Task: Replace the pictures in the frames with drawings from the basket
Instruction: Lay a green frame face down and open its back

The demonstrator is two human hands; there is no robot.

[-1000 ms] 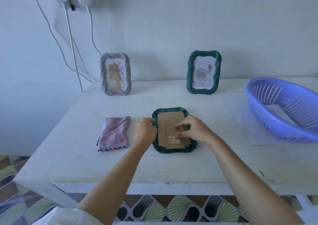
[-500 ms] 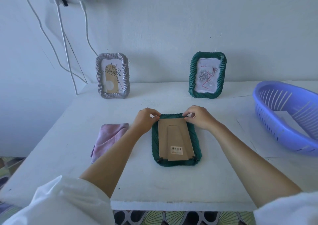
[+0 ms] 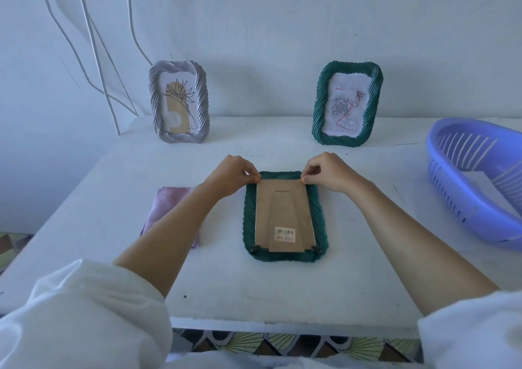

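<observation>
A green picture frame (image 3: 319, 213) lies face down in the middle of the white table (image 3: 226, 289), its brown cardboard back (image 3: 284, 213) with a barcode sticker facing up. My left hand (image 3: 230, 175) pinches at the back's far left corner, and my right hand (image 3: 327, 172) pinches at its far right corner. A silver frame (image 3: 179, 101) with a flower print stands at the back left. Another green frame (image 3: 347, 103) with a rose drawing stands at the back right. The purple basket (image 3: 477, 182) sits at the right, with white paper inside.
A folded pink cloth (image 3: 166, 207) lies left of the flat frame, partly under my left forearm. White cables (image 3: 84, 43) hang down the wall at the back left. The table's front edge is near my body, patterned floor below.
Both hands moved from the lower middle of the frame's back up to its two far corners. The view has come closer to the table.
</observation>
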